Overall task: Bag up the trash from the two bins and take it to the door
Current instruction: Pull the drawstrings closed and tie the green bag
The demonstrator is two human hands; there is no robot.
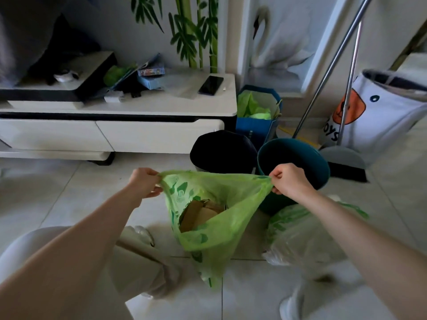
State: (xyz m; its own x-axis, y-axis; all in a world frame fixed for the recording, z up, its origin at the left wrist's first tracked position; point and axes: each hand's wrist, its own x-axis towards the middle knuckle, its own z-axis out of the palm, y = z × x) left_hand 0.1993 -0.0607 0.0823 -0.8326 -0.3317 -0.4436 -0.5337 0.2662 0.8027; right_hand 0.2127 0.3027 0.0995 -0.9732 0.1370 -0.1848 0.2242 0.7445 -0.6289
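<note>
Trash, brown cardboard (198,213) by the look of it, sat low inside a green bag (215,229) that hung above the floor tiles (69,181), its mouth stretched wide between two hands. The left hand (144,182) pinched one edge of the rim and the right hand (290,182) pinched the opposite edge, fingers curled tight on the thin plastic at both ends.

Just beyond the right hand stood a teal bin (298,162), apparently with no liner in it; beyond the middle of the rim sat a black bin (223,151), its inside too dark to read. Below the right forearm a second bag (302,236), pale and filled out, lay on the tiles. Judging from that, the bagging looked largely done: one bag set aside, one in hand but not yet tied. Knotting it and carrying both to the door appeared to remain. No door was visible.

Much stayed unclear. Whether the black bin held trash could not be told. The forearm covered part of the second bag, hiding whether it was tied. The bag's depth hid all but the top of its contents, and its lower tip blurred against a trouser leg (143,257). A broom (344,158) stood beyond the teal bin.
</note>
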